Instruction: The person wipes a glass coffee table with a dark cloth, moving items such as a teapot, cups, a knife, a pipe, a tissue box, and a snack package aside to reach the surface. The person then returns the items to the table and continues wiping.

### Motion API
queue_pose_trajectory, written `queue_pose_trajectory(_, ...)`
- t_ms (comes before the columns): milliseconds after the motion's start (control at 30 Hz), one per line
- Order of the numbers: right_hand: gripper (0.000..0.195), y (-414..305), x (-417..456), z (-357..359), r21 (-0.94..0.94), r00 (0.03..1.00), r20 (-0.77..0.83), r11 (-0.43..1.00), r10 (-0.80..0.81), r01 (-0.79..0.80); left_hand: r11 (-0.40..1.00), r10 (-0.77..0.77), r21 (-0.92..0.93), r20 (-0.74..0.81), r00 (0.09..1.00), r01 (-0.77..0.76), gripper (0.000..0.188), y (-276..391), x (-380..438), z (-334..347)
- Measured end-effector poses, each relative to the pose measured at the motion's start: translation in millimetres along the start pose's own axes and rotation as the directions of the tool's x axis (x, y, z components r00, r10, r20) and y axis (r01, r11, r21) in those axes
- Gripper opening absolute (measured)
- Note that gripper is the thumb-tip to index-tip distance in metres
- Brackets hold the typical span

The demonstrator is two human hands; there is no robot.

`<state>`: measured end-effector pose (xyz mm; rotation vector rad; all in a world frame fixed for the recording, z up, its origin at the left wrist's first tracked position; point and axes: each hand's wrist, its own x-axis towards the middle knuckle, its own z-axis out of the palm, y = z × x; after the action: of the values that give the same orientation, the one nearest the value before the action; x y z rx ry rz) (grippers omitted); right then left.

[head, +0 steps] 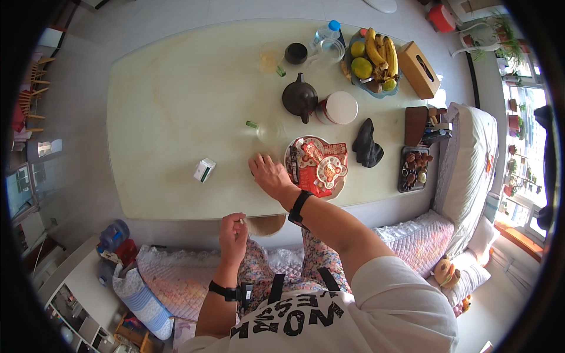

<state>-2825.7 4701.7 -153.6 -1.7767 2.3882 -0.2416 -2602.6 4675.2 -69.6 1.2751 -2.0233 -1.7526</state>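
Observation:
My right hand rests palm down near the table's front edge, fingers a little spread, just left of a round plate holding red snack packaging. Whether anything lies under its fingers is hidden. A clear glass cup with a green handle stands just beyond the fingertips. My left hand is raised off the table's front edge with curled fingers; a small pale thing shows at its fingertips, too small to name. A small white box with a green stripe sits on the table to the left.
Behind the plate stand a dark teapot and a white-lidded jar. Farther back are a dark cup, a blue-capped bottle, a fruit bowl and a tissue box. Black cloth and a dark tray lie at right.

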Motion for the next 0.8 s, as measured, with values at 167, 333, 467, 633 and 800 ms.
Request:
queue_pose_trajectory(167,0.032,1,3,0,0.009,1.000,0.018,1.000,-0.002,0.001,1.000,-0.019,0.022,0.004,1.000,0.019,0.024,-9,-5,-1)
queue_pose_trajectory(333,0.032,7,5,-4,0.061,0.996,0.085,0.998,-0.017,0.011,1.000,-0.007,0.005,0.029,1.000,0.007,0.025,-7,-6,6)
queue_pose_trajectory(467,0.036,9,6,0,0.057,0.996,0.090,0.998,-0.009,0.004,1.000,-0.020,0.025,0.043,0.999,0.019,0.025,-5,-5,10)
queue_pose_trajectory(633,0.045,9,6,-14,-0.004,0.995,0.102,1.000,-0.018,0.019,0.999,0.035,0.025,0.027,0.999,-0.036,0.026,-9,-1,11)
queue_pose_trajectory(800,0.058,23,-18,-72,0.305,0.991,-0.011,0.945,0.130,-0.121,0.994,-0.057,0.094,0.066,0.996,0.050,0.025,-13,15,11)
